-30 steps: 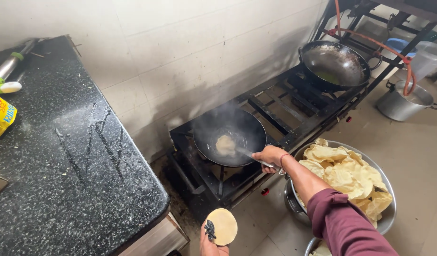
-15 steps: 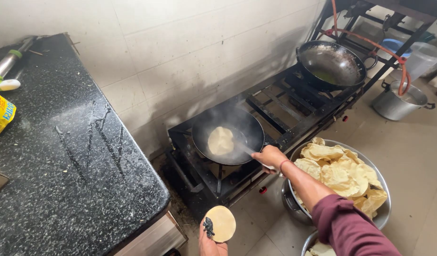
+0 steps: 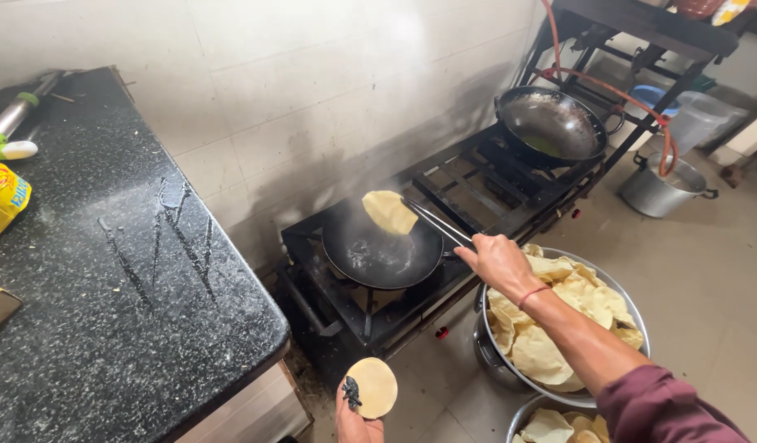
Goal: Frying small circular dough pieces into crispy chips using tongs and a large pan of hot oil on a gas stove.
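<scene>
We look down into a kitchen corner with a pale tiled wall and a beige floor, where a low black burner stand runs along the wall. Our right hand is closed around a pair of metal tongs, and the tongs pinch a pale, round fried wafer, lifted clear and tilted above the dark frying pan just ahead of that hand; steam rises around it. Our left hand, low and near us, holds a flat, raw, cream-coloured disc upright between thumb and fingers, with a small dark scrap at its near edge. Just under our right forearm sits a wide steel basin, heaped with crinkled golden wafers; a second steel bowl nearer to us shows a few more. Farther beyond the right hand, a deep black wok with a little greenish oil rests on the far burner, an orange hose looping past it, and a steel pot stands on the floor beyond. To the left of both hands, a speckled black stone counter juts out, carrying a yellow packet and a green-and-white utensil at its far edge.
</scene>
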